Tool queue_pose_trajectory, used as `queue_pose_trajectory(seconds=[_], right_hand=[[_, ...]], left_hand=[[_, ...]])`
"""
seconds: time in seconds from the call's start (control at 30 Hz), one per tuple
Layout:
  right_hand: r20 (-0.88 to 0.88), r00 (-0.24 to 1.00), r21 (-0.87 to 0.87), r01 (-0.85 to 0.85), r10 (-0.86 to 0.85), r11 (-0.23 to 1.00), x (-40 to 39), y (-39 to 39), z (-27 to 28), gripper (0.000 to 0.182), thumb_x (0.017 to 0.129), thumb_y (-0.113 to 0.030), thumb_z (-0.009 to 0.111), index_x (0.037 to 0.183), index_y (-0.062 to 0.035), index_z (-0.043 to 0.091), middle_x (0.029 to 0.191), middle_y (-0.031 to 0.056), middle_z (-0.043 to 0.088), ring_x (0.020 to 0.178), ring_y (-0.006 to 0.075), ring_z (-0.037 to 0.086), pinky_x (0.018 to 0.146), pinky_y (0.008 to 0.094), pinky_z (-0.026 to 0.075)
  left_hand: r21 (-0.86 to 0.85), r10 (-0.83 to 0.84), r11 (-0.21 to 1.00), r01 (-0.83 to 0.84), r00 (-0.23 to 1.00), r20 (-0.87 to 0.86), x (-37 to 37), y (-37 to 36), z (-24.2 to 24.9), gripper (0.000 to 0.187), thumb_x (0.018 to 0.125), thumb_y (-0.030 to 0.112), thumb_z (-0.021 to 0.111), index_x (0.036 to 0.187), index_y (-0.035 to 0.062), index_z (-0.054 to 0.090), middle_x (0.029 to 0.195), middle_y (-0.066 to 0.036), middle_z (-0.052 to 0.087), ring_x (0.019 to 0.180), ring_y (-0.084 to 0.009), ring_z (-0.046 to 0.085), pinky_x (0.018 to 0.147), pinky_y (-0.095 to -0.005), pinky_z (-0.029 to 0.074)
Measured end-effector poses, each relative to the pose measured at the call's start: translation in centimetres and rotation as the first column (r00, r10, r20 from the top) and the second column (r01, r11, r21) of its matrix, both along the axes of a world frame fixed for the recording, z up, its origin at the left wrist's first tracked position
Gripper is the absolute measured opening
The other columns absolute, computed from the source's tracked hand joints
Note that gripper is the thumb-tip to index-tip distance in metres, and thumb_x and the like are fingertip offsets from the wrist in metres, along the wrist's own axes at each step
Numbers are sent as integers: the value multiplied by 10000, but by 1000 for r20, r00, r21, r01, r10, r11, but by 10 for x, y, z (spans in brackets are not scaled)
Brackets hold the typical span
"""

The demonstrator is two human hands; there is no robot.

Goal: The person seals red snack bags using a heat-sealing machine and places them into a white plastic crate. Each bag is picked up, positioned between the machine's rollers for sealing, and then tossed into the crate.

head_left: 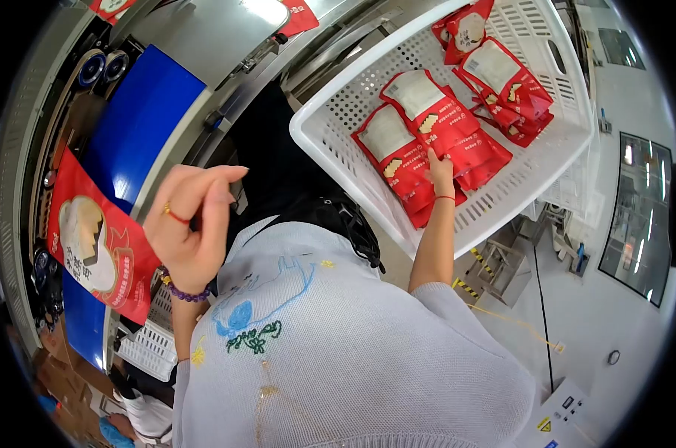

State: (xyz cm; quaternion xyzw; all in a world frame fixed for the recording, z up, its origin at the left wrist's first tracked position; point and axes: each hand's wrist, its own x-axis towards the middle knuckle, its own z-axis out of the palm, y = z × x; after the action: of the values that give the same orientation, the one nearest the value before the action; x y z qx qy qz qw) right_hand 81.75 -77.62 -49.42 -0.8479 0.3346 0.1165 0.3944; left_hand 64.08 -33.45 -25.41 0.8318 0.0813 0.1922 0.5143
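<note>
My left hand (192,224), with a ring and a beaded bracelet, is raised beside the conveyor. Its fingers are curled, with thumb and forefinger pressed together and nothing visible between them. Just behind it, a large red food pouch (91,246) with a printed white oval lies over the blue belt. My right hand (440,173) reaches into a white perforated basket (330,123). It grips the lower edge of a red pouch (442,123) with a clear window; some fingers are hidden. Another red pouch (390,145) lies alongside, and several more (506,82) are stacked further back.
The blue conveyor belt (147,112) runs along my left under a metal machine housing (196,33). Below it is another white basket (151,347). A person in white (145,414) is at the lower left. Metal equipment (502,265) stands beyond the basket on the right.
</note>
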Motion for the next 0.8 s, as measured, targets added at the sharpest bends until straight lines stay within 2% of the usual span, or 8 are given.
queue_pose_trajectory(seconds=[0.13,0.33,0.37,0.47,0.53,0.63,0.7,0.8], right_hand=[[-82,938,678,300,-337,671,9,-20,-28,403,919,-276,601,1200,10,555,1031,169,630,862,309,658,697,402,581],[613,760,59,-317,216,947,94,-12,-8,193,903,-208,580,869,-24,626,761,53,604,643,165,586,547,300,498],[526,850,324,-172,-26,930,63,37,109,205,913,-193,565,880,1,624,794,62,616,676,175,593,600,315,516],[664,710,364,-580,234,729,39,101,199,304,971,-203,460,712,-44,464,625,54,431,665,192,492,716,320,448],[719,559,338,-801,413,494,6,143,243,288,988,-180,429,845,35,557,787,148,596,804,257,589,786,377,472],[737,466,342,-882,490,325,11,191,216,306,985,-186,439,942,81,584,860,213,640,882,292,612,826,406,481],[797,393,330,-919,458,214,-9,219,230,267,992,-150,422,929,69,562,823,184,620,840,259,611,870,350,451],[794,396,407,-910,461,80,-17,227,218,296,983,-184,444,918,80,561,787,204,618,783,268,603,823,362,463]], left_hand=[[-12,-22,1000,21,995,-97,-3,-3,0,162,840,-49,606,931,34,712,737,-61,579,576,-118,522,508,-240,396],[56,-174,982,182,978,-118,5,-14,-23,199,843,59,628,1029,75,695,850,-76,619,721,-215,623,634,-316,520],[100,-218,971,218,976,-10,25,-34,-22,300,827,113,639,1127,105,647,961,-76,603,860,-243,615,728,-343,522],[87,-376,922,378,926,-44,52,-52,-21,532,786,128,637,1257,-46,463,1205,-172,457,1088,-343,511,929,-394,451],[51,-408,913,405,902,142,73,-78,-26,700,684,84,713,1295,-59,402,1257,-179,445,1101,-373,501,954,-398,441],[-19,-339,938,347,926,165,95,-86,-68,670,658,74,743,1254,-18,453,1266,-190,445,1131,-363,492,931,-397,456],[-488,-175,825,285,950,260,101,-92,-70,547,663,60,751,1166,40,536,1198,-161,506,1093,-316,528,859,-371,494],[-355,70,928,114,881,468,107,-73,-85,444,628,31,766,1020,47,559,1019,-111,601,947,-266,600,760,-329,515]])
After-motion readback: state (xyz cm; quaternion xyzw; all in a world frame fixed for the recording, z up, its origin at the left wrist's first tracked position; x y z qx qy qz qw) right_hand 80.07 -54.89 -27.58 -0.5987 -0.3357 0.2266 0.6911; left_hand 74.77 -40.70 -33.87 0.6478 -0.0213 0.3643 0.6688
